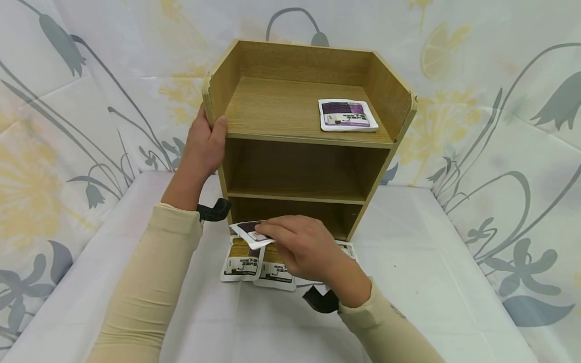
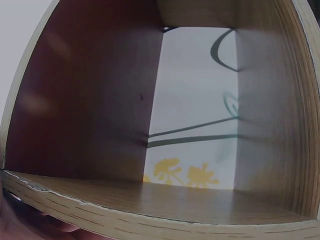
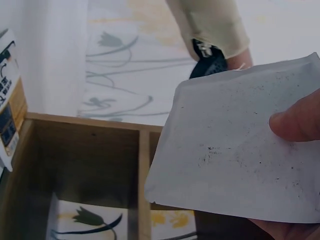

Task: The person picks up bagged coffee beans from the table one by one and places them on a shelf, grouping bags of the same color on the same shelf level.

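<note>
My left hand (image 1: 204, 143) grips the upper left side panel of a small wooden shelf unit (image 1: 308, 138), its thumb over the front edge. In the left wrist view, fingers (image 2: 60, 226) show below the panel's rim. Low in front of the unit, my right hand (image 1: 301, 247) pinches a flat white pouch (image 1: 245, 232) with a purple printed face. The right wrist view shows this pouch's plain, speckled back (image 3: 225, 140) with the thumb pressed on it. Another purple-and-white pouch (image 1: 348, 115) lies at the right of the top shelf.
Yellow-brown printed pouches (image 1: 241, 264) lie on the white-covered table (image 1: 417, 282) along the unit's foot, with another white pouch (image 1: 347, 248) partly behind my right hand. Flower-patterned cloth (image 1: 490, 101) hangs behind and at the sides. The unit's chipped side panels rise around its top shelf.
</note>
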`<state>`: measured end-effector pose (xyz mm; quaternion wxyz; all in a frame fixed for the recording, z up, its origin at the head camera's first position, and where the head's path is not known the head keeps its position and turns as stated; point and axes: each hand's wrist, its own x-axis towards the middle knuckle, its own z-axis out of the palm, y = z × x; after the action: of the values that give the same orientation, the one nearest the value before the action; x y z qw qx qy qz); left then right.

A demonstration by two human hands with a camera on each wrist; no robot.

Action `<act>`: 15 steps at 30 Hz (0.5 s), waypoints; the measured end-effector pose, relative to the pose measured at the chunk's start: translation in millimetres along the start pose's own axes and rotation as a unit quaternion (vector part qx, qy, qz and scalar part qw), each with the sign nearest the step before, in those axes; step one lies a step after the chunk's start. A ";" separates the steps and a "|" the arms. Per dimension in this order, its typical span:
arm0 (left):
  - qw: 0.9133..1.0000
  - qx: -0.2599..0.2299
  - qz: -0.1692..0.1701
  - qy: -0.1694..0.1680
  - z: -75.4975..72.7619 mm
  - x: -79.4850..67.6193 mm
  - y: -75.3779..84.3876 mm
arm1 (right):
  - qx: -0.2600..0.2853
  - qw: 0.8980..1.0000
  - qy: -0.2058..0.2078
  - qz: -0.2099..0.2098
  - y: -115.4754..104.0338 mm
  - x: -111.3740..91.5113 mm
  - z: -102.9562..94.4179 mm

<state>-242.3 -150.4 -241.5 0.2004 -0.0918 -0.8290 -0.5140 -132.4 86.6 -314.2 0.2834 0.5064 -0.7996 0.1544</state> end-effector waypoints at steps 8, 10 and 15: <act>1.000 -0.001 -0.001 0.000 0.0 -0.2 0.6 | 0.004 1.000 0.030 -0.003 2.7 -2.0 -14.7; 1.000 -0.002 0.000 0.001 0.3 -0.2 0.7 | 0.005 0.999 0.038 0.000 3.1 -2.5 -18.1; 1.000 -0.004 0.001 0.004 0.6 0.1 0.2 | 0.001 0.998 0.063 0.001 4.1 -2.5 -24.3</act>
<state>-242.5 -149.8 -241.5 0.2038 -0.0912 -0.8261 -0.5173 -128.0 103.1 -296.3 0.3327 0.4954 -0.7802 0.1874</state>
